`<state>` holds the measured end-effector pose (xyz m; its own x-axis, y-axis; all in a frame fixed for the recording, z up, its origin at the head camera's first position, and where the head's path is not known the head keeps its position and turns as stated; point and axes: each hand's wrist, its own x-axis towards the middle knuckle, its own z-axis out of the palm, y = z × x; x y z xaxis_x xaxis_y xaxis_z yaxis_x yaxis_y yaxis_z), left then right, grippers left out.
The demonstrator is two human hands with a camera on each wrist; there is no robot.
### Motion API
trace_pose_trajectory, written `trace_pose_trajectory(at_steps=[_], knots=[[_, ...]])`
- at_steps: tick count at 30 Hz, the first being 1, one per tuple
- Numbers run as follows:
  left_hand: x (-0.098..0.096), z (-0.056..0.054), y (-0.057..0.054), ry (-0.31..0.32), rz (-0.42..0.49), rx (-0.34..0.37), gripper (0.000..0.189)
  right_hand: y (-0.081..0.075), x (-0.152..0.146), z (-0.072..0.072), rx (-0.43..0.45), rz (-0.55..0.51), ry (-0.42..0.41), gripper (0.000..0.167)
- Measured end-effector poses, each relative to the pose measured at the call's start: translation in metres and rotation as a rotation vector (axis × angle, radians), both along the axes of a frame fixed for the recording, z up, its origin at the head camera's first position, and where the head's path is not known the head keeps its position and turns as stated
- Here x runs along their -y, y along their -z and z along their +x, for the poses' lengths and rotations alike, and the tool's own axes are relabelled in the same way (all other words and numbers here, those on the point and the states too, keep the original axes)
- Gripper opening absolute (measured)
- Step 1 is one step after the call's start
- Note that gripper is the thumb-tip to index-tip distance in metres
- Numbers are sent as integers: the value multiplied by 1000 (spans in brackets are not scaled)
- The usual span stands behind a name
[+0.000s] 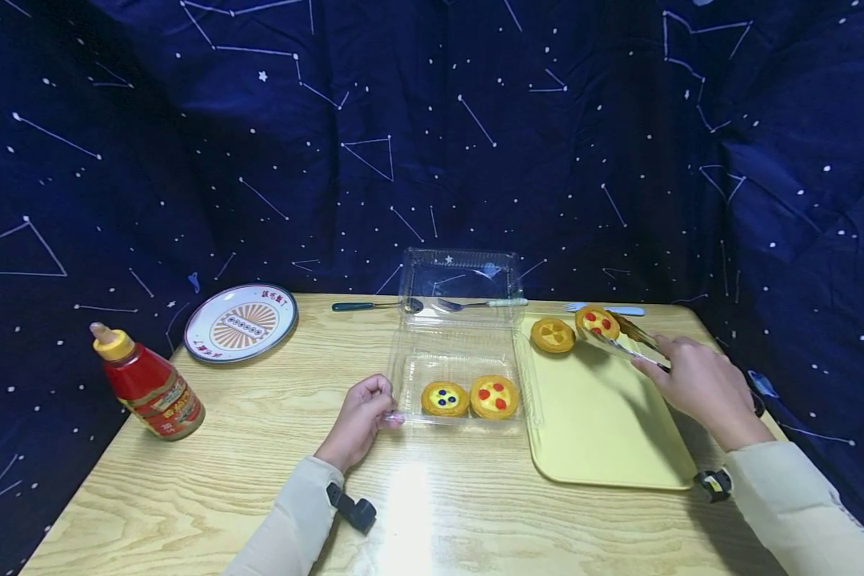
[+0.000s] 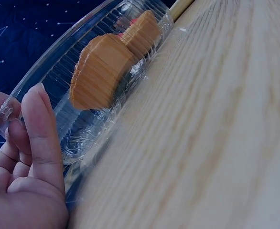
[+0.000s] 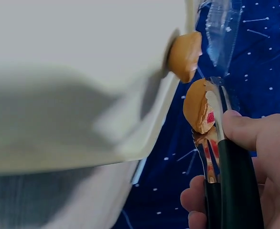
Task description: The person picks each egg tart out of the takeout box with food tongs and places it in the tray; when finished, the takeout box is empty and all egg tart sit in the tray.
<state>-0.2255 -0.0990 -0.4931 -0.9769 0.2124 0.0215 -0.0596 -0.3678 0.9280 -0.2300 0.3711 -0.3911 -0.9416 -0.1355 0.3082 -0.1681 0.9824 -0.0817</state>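
My right hand (image 1: 702,388) grips tongs with dark handles (image 3: 238,183) and metal ends. Between the tong ends is a tart with red pieces on top (image 1: 596,322), raised over the far right part of a yellow tray (image 1: 605,432). Left of it on the tray sits a tart with a yellow-brown top (image 1: 553,336). My left hand (image 1: 360,420) pinches the front left corner of a clear plastic container (image 1: 412,372), whose lid (image 1: 461,276) stands open at the back. Inside are a tart with dark blue dots (image 1: 444,398) and another red-topped tart (image 1: 494,397).
A red squeeze bottle with a yellow cap (image 1: 160,392) stands at the far left, beside a white patterned plate (image 1: 241,322). Along the table's back edge lie a dark-handled spoon (image 1: 356,306), a pale-handled utensil (image 1: 507,303) and a light blue fork (image 1: 626,310). A starry dark curtain (image 1: 432,144) hangs behind.
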Motion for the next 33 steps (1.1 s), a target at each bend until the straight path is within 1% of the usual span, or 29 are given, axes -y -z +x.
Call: trace_pose_trajectory(at_steps=[3, 6, 9, 15, 20, 27, 33], knots=[[-1, 0, -1, -5, 0, 1, 15, 6, -5, -3, 8, 7, -9, 45], [-1, 1, -1, -9, -3, 3, 15, 12, -8, -7, 39, 8, -10, 44], [-1, 1, -1, -9, -3, 5, 15, 15, -10, -10, 89, 12, 9, 51], [0, 0, 1, -2, -8, 9, 16, 14, -12, -15, 189, 29, 64, 64], [0, 0, 2, 2, -10, 10, 15, 16, -12, -18, 223, 35, 79, 68], [-1, 1, 1, -1, 0, 9, 16, 14, -11, -13, 260, 20, 85, 84], [0, 1, 0, 1, 0, 10, 16, 8, -10, -4, 239, 17, 61, 84]])
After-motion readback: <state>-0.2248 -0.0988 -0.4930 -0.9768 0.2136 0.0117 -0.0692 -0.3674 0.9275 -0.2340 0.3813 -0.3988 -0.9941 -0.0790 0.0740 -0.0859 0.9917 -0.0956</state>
